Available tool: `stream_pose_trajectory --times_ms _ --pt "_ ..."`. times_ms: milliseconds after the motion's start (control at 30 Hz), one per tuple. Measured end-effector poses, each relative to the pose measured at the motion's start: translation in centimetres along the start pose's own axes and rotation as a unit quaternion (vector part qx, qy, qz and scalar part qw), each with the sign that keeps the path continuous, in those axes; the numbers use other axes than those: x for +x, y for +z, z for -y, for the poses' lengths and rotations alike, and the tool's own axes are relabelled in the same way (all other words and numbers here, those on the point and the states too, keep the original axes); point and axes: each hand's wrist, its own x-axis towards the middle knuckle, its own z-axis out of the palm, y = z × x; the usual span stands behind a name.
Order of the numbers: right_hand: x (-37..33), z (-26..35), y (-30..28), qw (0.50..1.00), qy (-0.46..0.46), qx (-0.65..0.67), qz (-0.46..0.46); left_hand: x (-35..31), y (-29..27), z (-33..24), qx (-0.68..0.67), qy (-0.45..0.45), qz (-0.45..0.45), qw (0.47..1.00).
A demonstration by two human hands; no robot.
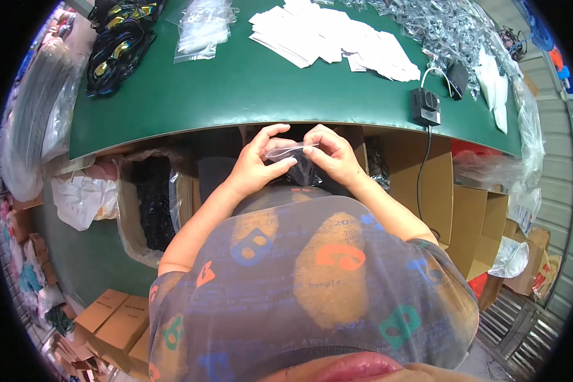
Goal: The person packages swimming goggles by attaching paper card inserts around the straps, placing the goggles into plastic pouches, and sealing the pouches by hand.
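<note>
Just below the near edge of the green table (248,89), a small clear bag (291,160) with something dark inside is pinched at its top strip between the left hand (259,159) and the right hand (332,155), fingertips nearly touching. Not much room is left there, with the table edge right above and the torso close behind. Farther out, white cards (337,35) are piled at the far side, dark goggles (118,44) far left, crinkly clear bags (445,25) far right. A small black box (426,106) sits near the right edge.
</note>
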Motion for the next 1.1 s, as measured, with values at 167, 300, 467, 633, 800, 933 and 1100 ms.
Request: stream_pose_trajectory --times_ms 167,300,467,633,800,933,1100 --pt "0.8 1.2 0.1 0.996 -0.028 -0.082 0.016 0.1 0.0 0.2 0.018 0.031 0.0 0.999" --pt "0.4 1.0 0.0 0.997 -0.028 -0.078 0.009 0.1 0.3 0.2 0.014 0.012 0.005 1.0" --pt "1.0 2.8 0.4 0.995 -0.006 -0.1 0.013 0.1 0.2 0.1 0.027 0.021 0.005 0.999" --pt "0.6 1.7 0.4 0.994 -0.015 -0.104 0.019 0.3 0.3 0.3 0.022 0.03 0.013 0.999" --pt "0.8 3.1 0.2 0.992 0.006 -0.119 0.045 0.4 0.5 0.8 0.017 0.055 0.006 0.998" --pt "1.3 4.9 0.8 0.977 -0.001 -0.201 0.069 0.4 0.4 1.0 0.057 0.08 -0.004 0.995" --pt "1.4 5.1 0.8 0.931 -0.106 -0.341 0.07 0.4 0.5 0.5 0.03 0.068 0.005 0.997"
